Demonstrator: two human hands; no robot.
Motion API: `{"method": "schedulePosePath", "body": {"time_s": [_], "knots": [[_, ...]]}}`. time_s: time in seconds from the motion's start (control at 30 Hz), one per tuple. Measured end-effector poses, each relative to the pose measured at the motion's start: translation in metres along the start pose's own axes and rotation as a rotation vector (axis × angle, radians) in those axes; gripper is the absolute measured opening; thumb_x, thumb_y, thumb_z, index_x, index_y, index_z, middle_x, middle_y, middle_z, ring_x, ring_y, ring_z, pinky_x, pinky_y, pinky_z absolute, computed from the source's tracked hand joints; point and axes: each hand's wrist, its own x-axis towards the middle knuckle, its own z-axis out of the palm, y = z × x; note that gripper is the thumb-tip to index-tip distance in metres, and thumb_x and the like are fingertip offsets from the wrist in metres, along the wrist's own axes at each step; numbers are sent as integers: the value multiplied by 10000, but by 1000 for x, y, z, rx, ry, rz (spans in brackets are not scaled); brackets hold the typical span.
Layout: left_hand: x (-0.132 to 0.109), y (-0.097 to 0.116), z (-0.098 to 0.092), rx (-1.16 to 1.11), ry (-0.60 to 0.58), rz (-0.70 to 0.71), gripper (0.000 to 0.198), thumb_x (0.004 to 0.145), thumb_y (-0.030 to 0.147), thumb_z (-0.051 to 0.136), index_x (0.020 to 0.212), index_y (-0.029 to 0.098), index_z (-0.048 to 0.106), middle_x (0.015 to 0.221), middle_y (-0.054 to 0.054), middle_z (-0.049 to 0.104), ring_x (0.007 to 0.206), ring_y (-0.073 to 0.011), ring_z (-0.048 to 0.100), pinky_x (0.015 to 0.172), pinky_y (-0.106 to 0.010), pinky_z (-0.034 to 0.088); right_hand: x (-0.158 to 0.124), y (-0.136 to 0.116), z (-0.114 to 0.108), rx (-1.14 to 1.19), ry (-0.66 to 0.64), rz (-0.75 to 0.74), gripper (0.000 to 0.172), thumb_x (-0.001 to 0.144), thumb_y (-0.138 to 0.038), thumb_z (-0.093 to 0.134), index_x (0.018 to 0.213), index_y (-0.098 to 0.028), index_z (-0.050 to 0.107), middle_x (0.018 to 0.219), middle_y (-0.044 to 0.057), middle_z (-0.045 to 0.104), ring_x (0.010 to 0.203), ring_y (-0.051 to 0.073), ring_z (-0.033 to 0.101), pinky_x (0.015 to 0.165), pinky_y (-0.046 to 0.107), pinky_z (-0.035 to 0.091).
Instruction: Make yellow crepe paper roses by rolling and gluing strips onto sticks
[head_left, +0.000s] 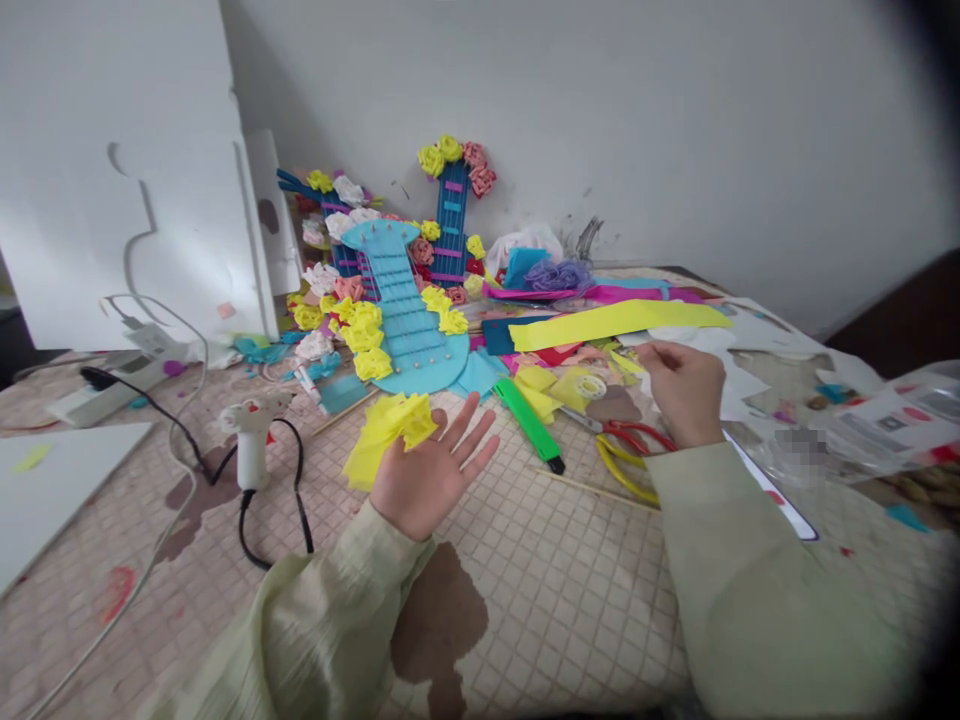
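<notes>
My left hand [424, 477] is palm up with its fingers spread. Crinkled yellow crepe paper [379, 435] lies against its thumb side and hides the thumb. On the right, my right hand [684, 390] is closed in a pinch above yellow paper scraps; what its fingertips hold, if anything, is too small to make out. Just below it lie scissors [634, 435] with red and yellow handles. Between the hands rests a green utility knife [529, 425]. Behind them a light-blue guitar-shaped piece [409, 320] with strings and yellow paper flowers [364, 335] leans upright.
A white glue gun [253, 440] with a black cord stands at left, near a power strip [112, 385]. A dark-blue decorated guitar shape [450, 215] leans on the wall. A long yellow paper strip [622, 322], purple yarn [559, 275] and a plastic bag [892, 420] lie around.
</notes>
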Motion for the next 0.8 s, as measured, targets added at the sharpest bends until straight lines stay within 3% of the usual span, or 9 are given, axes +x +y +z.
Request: {"method": "schedulePosePath", "body": {"time_s": [0.2, 0.27, 0.37, 0.43, 0.53, 0.63, 0.73, 0.8], "knots": [[-10, 7, 14, 19, -202, -70, 184, 669, 393, 616, 731, 222, 583, 1337, -62, 419, 1281, -289, 264, 1022, -406, 217, -16, -22, 9, 29, -218, -38, 222, 686, -335, 587, 737, -147, 692, 587, 44, 647, 543, 175, 574, 591, 305, 446], [-12, 8, 16, 31, -231, -83, 183, 641, 377, 646, 734, 231, 585, 1349, -64, 406, 1285, -290, 252, 1024, -406, 206, -29, -36, 17, 121, -310, -63, 240, 679, -370, 603, 721, -149, 684, 688, 54, 673, 558, 158, 582, 580, 281, 449], [-14, 9, 18, 58, -257, -104, 203, 636, 407, 645, 723, 233, 586, 1340, -72, 419, 1285, -290, 253, 1030, -409, 185, -47, -56, 28, 126, -390, -119, 263, 662, -423, 622, 654, -163, 662, 613, 31, 650, 544, 153, 573, 548, 264, 428], [-15, 9, 19, 95, -284, -122, 240, 656, 463, 611, 712, 230, 584, 1322, -73, 443, 1278, -289, 271, 1033, -418, 175, -55, -66, 32, 96, -422, -157, 284, 683, -445, 604, 632, -167, 637, 549, 15, 621, 520, 148, 558, 532, 260, 403], [-16, 9, 20, 207, -343, -149, 375, 711, 589, 474, 703, 229, 578, 1302, -54, 470, 1264, -289, 303, 1018, -461, 205, -54, -70, 35, 25, -367, -218, 350, 762, -441, 519, 557, -163, 574, 489, 6, 563, 491, 135, 515, 522, 258, 364], [-17, 7, 19, 627, -454, -73, 341, 725, 549, 500, 748, 220, 587, 1300, -59, 470, 1243, -299, 339, 976, -494, 282, -46, -63, 37, -47, -336, -251, 429, 814, -412, 443, 466, -166, 485, 458, 12, 511, 502, 137, 491, 532, 264, 348], [-18, 0, 16, 1329, -488, 212, 196, 662, 327, 666, 782, 186, 601, 1316, -108, 440, 1222, -304, 358, 997, -481, 259, -44, -56, 38, 15, -431, -226, 255, 765, -352, 525, 600, -158, 548, 623, 26, 592, 547, 132, 513, 548, 256, 374], [-19, -6, 13, 1606, -475, 394, 207, 624, 274, 698, 779, 177, 601, 1325, -129, 424, 1217, -310, 359, 1006, -472, 245, -48, -58, 37, 130, -491, -208, 170, 722, -329, 579, 745, -160, 576, 775, 35, 617, 603, 129, 537, 562, 247, 399]]}}
